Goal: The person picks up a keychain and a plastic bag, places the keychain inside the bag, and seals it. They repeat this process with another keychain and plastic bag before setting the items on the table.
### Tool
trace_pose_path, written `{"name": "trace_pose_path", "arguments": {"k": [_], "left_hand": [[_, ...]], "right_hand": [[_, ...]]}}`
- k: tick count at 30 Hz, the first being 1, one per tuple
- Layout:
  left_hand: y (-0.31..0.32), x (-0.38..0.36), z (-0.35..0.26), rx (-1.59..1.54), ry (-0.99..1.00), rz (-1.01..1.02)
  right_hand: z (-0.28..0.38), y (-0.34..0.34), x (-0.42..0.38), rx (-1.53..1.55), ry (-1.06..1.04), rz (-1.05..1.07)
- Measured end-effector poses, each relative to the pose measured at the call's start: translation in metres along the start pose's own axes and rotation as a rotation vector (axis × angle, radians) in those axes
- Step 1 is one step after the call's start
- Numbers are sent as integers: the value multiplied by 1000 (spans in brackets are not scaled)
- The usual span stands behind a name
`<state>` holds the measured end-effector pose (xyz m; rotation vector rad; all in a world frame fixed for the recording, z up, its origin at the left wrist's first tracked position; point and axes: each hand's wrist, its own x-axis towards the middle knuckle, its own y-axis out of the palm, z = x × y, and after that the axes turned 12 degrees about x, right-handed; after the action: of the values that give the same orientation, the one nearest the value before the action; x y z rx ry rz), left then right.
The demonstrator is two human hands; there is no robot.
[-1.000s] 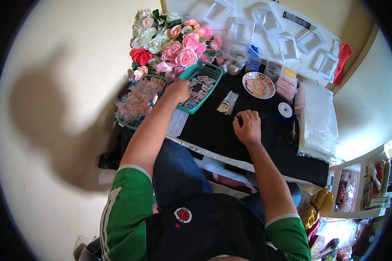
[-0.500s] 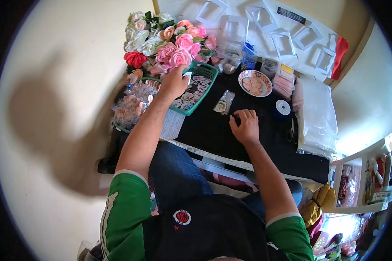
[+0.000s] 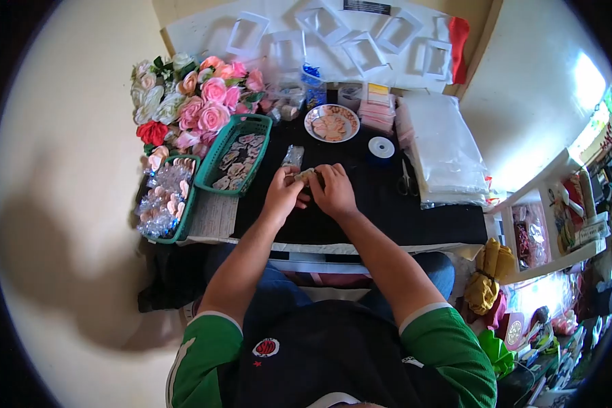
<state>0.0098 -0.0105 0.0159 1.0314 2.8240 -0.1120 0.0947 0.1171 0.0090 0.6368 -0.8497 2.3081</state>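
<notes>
Both hands meet over the black cloth (image 3: 387, 224) at the middle of the table. My left hand (image 3: 281, 194) pinches a small pale piece (image 3: 304, 175) at its fingertips. My right hand (image 3: 335, 192) closes on the same piece from the other side. The piece is too small to make out in detail. Just beyond the fingers lies a clear plastic packet (image 3: 293, 156), its lower part hidden by my left hand. A green basket (image 3: 203, 170) with flat printed cutouts (image 3: 241, 160) stands to the left.
A second green basket (image 3: 190, 221) holds wrapped pieces at the far left, below artificial flowers (image 3: 200, 102). Farther back are a patterned bowl (image 3: 351, 117) and pink packets (image 3: 377, 112). A ribbon spool (image 3: 381, 147), scissors (image 3: 406, 182) and plastic bags (image 3: 445, 146) are on the right.
My left hand has come from above the green basket to the middle and now meets my right hand at the small piece. The camera view has shifted and turned.
</notes>
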Motion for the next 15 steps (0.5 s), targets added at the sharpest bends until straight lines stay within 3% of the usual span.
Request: {"name": "trace_pose_path", "arguments": {"k": [2, 5, 6, 9, 12, 15], "left_hand": [[3, -1, 13, 256, 57, -45], [3, 0, 29, 482, 201, -134], [4, 1, 35, 634, 301, -193], [13, -9, 16, 716, 190, -163], [19, -19, -6, 819, 69, -114], [24, -21, 1, 870, 197, -189]], "right_hand": [[-3, -2, 0, -14, 49, 22], [-9, -3, 4, 96, 324, 102], [-8, -6, 6, 84, 339, 90], [-14, -21, 9, -81, 240, 307], [-10, -35, 6, -330, 249, 311], [-8, -60, 3, -342, 252, 293]]}}
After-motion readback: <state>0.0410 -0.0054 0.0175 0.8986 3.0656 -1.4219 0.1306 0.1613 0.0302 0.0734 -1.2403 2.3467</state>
